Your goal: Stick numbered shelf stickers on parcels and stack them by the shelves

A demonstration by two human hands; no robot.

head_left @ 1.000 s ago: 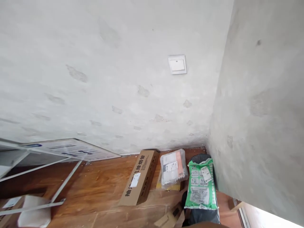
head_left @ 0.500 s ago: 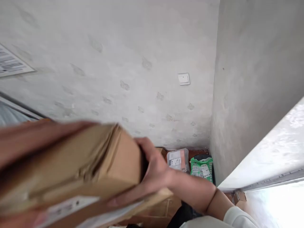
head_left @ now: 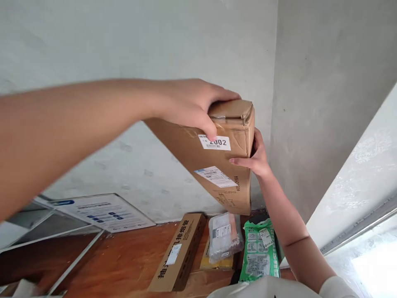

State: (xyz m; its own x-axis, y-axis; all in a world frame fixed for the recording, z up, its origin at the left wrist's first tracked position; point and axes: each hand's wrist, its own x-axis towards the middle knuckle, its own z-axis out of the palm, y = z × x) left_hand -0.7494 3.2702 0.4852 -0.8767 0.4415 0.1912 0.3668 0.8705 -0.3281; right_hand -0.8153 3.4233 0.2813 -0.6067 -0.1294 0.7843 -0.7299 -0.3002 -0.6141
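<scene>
Left hand: the left hand (head_left: 189,105) lay over the top end of a cardboard box (head_left: 217,165), palm down, reaching in from the left on a bare forearm.
Left fingers: the fingers (head_left: 211,130) were curled over the upper edge and pressed on the box's face, 1 fingertip touching the white sticker (head_left: 214,142) printed "2002".
Right hand: the right hand (head_left: 256,159) held the box's right side, coming up from below right on a bare forearm with a white sleeve at the elbow.
Right fingers: 1 finger lay flat along the front face near the right edge; the rest went behind the box and could not be seen, so their spread could not be told.
Box: held in the air between both hands, tilted, in front of the wall corner and above the floor; a second shipping label (head_left: 215,176) sat lower on its face.
Floor: a wooden floor (head_left: 124,256) carried a long brown carton (head_left: 180,252) with printed characters, a bubble-wrapped parcel (head_left: 223,236) just beside it, and a green bag (head_left: 259,250) to the right of that.
Left side: a printed sheet (head_left: 102,211) leaned at the foot of the wall.
</scene>
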